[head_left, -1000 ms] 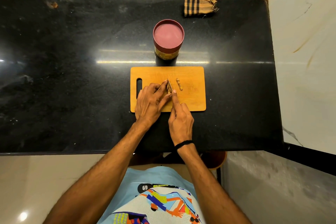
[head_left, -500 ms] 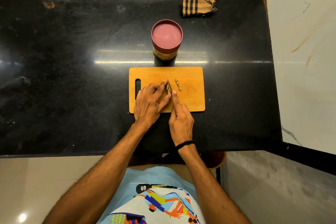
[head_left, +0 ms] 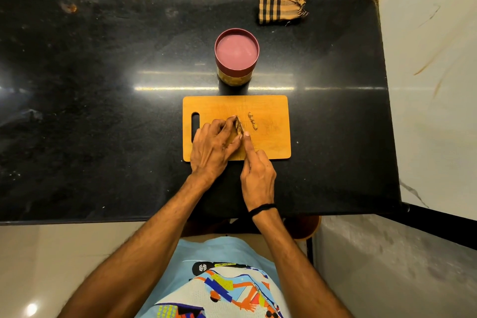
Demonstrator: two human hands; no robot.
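Little has moved since a moment ago: both hands and the blade sit where they were. My left hand (head_left: 214, 147) curls its fingers over a small brownish lump of food (head_left: 236, 127), pinning it near the middle of the orange wooden cutting board (head_left: 273, 144) on the black stone bench (head_left: 103, 124). Just right of it, the small grey knife (head_left: 240, 125) stands against the lump, tip pointing away from me and slightly left, long axis running near to far. My right hand (head_left: 258, 173) grips its hidden handle, forefinger along the spine. I judge I am mid-slice; next comes a downward press, then a sliver's shift left. Further right lie pale cut slices (head_left: 253, 121). How the lump itself points, my fingers hide.
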